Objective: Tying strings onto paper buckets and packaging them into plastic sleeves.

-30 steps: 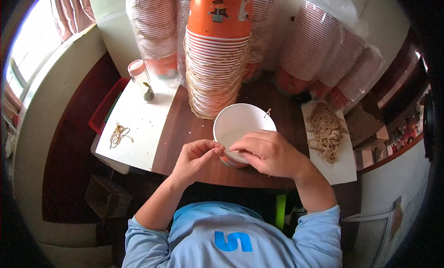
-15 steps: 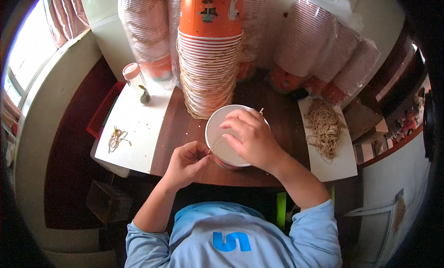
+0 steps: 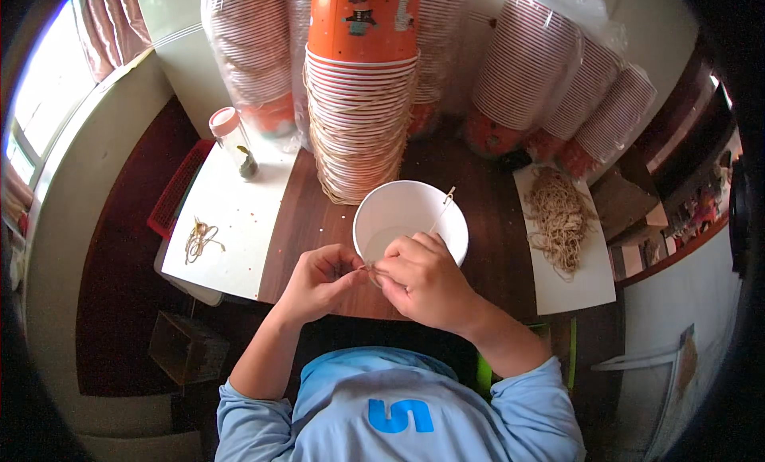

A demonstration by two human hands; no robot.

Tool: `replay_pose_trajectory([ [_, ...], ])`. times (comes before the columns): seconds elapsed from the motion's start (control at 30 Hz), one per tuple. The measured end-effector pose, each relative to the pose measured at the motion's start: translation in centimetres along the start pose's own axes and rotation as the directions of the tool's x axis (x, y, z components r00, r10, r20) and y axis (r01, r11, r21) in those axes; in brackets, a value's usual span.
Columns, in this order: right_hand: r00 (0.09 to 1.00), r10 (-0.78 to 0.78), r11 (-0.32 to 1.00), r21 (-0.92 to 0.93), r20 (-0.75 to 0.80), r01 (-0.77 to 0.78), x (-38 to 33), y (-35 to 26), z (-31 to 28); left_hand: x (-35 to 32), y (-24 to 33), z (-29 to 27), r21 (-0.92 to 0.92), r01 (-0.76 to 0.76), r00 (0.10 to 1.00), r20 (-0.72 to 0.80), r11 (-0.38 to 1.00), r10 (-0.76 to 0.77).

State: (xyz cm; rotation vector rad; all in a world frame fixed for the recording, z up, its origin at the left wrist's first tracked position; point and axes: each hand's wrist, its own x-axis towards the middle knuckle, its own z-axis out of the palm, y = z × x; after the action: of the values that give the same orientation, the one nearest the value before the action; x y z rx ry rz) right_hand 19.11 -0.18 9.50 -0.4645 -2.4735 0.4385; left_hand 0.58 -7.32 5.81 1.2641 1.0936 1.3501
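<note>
Container: round white-lined paper bucket (image 3: 394, 211), before you
Fingers: your left hand (image 3: 323, 282) and right hand (image 3: 428, 280) pinch thin tan cord (image 3: 366, 267), near rim
Left: clear pink-lidded jar (image 3: 232, 140), green leaf (image 3: 243, 150) inside
Obstacle: tall orange paper-bucket stack (image 3: 362, 95) behind

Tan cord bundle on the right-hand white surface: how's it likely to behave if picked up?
Probably floppy: the tan cord bundle lies in loose curves and sags into a heap. Likely light for its bulk, since the strands look thin. Apt to snag, as strands cross and tangle, so several may lift together.
</note>
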Motion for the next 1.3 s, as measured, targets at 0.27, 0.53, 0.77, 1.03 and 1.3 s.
replay_pose_trajectory([
  [0.27, 0.999, 0.039, 0.999, 0.032, -0.001, -0.039, 0.1, 0.6, 1.1, 0.1, -0.4, -0.4, -0.096, 0.058, 0.995, 0.091, 0.994, -0.049],
  [0.53, 0.999, 0.008, 0.999, -0.042, -0.054, -0.01, 0.0, 0.4, 1.3, -0.1, -0.2, -0.4, -0.017, 0.06, 0.997, 0.04, 0.998, -0.06],
  [0.77, 0.998, -0.018, 0.981, -0.196, -0.062, 0.006, -1.7, -2.4, 1.7, -1.3, -0.6, 0.8, 0.721, -0.35, 0.848, -0.029, 0.599, 0.53],
  [1.03, 0.992, 0.071, 0.984, -0.157, -0.109, -0.087, -3.4, -3.0, 3.7, -3.1, -3.1, 2.1, 0.416, -0.222, 0.881, -0.303, 0.882, 0.364],
  [1.3, 0.954, 0.078, 0.941, -0.293, -0.289, -0.166, -3.6, -2.0, 4.9, -2.8, -5.2, 2.4, -0.351, -0.013, 0.945, -0.311, 0.936, -0.103],
])
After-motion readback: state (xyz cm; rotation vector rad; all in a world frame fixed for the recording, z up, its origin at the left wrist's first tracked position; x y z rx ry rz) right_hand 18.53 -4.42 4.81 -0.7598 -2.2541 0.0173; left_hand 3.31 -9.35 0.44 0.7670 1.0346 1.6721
